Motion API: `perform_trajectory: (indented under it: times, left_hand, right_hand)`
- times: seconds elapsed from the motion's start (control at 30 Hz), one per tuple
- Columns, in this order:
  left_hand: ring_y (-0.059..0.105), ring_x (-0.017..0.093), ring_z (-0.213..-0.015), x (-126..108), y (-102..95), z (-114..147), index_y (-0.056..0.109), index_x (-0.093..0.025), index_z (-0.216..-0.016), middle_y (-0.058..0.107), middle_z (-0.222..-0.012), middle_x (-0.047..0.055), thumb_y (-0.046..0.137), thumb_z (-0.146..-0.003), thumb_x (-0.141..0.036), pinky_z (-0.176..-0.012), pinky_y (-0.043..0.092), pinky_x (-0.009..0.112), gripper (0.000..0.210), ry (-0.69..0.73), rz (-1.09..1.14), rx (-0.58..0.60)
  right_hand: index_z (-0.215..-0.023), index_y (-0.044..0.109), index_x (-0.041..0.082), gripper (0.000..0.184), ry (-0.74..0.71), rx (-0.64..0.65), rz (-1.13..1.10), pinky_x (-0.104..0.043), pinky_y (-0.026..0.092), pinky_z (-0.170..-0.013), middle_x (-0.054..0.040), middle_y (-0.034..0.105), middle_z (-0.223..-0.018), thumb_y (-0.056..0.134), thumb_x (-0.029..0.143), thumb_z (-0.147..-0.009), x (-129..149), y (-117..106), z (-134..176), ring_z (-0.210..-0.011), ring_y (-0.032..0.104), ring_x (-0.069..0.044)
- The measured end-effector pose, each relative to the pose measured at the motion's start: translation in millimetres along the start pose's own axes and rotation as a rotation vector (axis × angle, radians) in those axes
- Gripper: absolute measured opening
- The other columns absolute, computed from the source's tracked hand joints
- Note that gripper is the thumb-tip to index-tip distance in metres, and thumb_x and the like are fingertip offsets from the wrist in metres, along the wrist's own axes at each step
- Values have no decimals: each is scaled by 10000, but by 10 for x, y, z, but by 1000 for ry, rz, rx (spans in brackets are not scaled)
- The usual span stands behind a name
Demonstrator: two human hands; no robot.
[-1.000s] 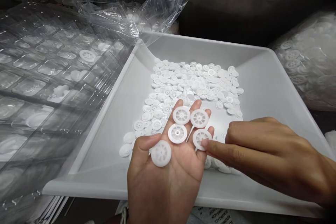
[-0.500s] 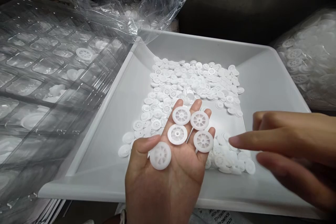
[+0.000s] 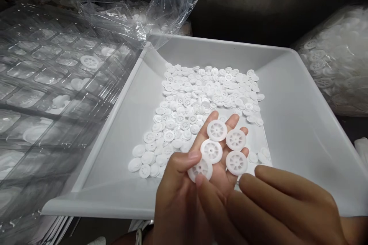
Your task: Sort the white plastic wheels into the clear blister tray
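My left hand (image 3: 189, 195) is palm up over the near part of the tray, supporting several white plastic wheels (image 3: 211, 151) with spokes, lying flat across the palm and fingers. Its thumb rests on the edge of the lowest wheel (image 3: 200, 169). From the lower right comes my right hand (image 3: 273, 203), one fingertip touching that lowest wheel. The right hand's other fingers are bent and apart, with nothing visible between them. Beneath both hands is a light grey tray (image 3: 293, 122) holding a spread of similar loose wheels (image 3: 184, 95); my hands hide some of these.
Stacked clear plastic blister trays (image 3: 51, 74) stand at the left, some pockets holding white parts. A crumpled clear bag (image 3: 138, 11) overhangs the tray's far left corner. At the right is a full bag of white wheels (image 3: 336, 57). A dark wall (image 3: 244, 4) stands behind.
My left hand has shifted right and slightly down with the wheels. My right hand has come in leftward from the right side, and a fingertip now touches the lowest wheel.
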State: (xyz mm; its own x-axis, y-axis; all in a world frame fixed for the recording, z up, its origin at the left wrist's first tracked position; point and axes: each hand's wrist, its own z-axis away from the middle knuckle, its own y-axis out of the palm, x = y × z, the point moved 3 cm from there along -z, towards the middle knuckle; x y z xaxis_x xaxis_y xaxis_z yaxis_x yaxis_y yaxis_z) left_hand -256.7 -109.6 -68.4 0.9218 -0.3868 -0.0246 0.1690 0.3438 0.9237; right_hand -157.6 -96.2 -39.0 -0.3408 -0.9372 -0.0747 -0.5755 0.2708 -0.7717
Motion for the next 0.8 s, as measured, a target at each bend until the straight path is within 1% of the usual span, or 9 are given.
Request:
perform_trajectory:
  times: [0.1,0.2,0.27,0.37,0.47,0.53,0.6,0.67,0.8]
  left_hand:
    - [407,264,-1473,-2,-4,-30,473,-221,-1485,673,-1355,63,502,-849,-367,-1258,223,392,653,106,19,-26]
    - [452,256,-1442,-48,18,-46,407,-193,-1522,685,-1339,78,428,-900,-344,-1252,230,408,640,247,20,-88]
    - [473,259,-1427,-77,47,-43,367,-156,-1540,694,-1312,106,357,-923,-326,-1240,264,429,640,286,22,-75]
    - [505,271,-1402,-109,43,-32,321,-167,-1561,687,-1323,116,360,-886,-271,-1217,319,468,684,305,30,-68]
    - [564,274,-1348,-109,-31,-23,234,-245,-1591,682,-1351,74,454,-842,-220,-1218,329,481,781,294,42,-160]
    - [585,273,-1326,-97,-61,-19,209,-267,-1596,684,-1357,56,491,-818,-185,-1218,335,483,832,287,43,-177]
    - [581,264,-1329,-86,-65,-17,243,-267,-1587,681,-1364,51,484,-823,-157,-1218,339,473,809,286,34,-156]
    - [578,248,-1333,-77,-61,-16,304,-279,-1566,678,-1373,38,467,-846,-135,-1213,349,454,752,280,24,-149]
    - [596,230,-1312,-80,-71,-14,388,-275,-1521,671,-1384,28,485,-856,-106,-1178,405,413,693,278,18,-202]
  right_hand:
    - [-838,726,135,106,-5,66,-61,-278,440,-484,52,502,-620,650,101,-903,-37,-30,32,-545,466,-71]
    - [-779,710,166,222,9,19,-115,-310,428,-478,48,504,-596,576,33,-895,-86,-46,21,-535,461,-94]
    - [-771,703,166,270,-17,-14,-134,-324,460,-512,35,536,-610,517,30,-914,-117,-42,0,-538,476,-107]
    - [-755,681,154,301,-30,18,-167,-326,511,-583,16,571,-652,475,30,-935,-175,-15,-8,-549,483,-117]
    - [-752,669,147,317,-52,60,-192,-333,541,-633,-5,587,-703,464,88,-986,-213,2,21,-599,520,-124]
    - [-774,683,140,369,-76,88,-190,-349,544,-622,-11,561,-690,424,173,-1035,-221,8,47,-602,520,-131]
    - [-816,700,139,433,-96,125,-183,-361,536,-588,-10,532,-669,373,270,-1067,-219,18,73,-588,510,-136]
    - [-881,705,133,418,-104,157,-193,-356,530,-577,-2,515,-661,373,302,-1070,-218,27,96,-584,512,-133]
    - [-975,665,100,274,-57,169,-257,-357,522,-616,12,489,-664,412,185,-1035,-243,41,110,-597,526,-133]
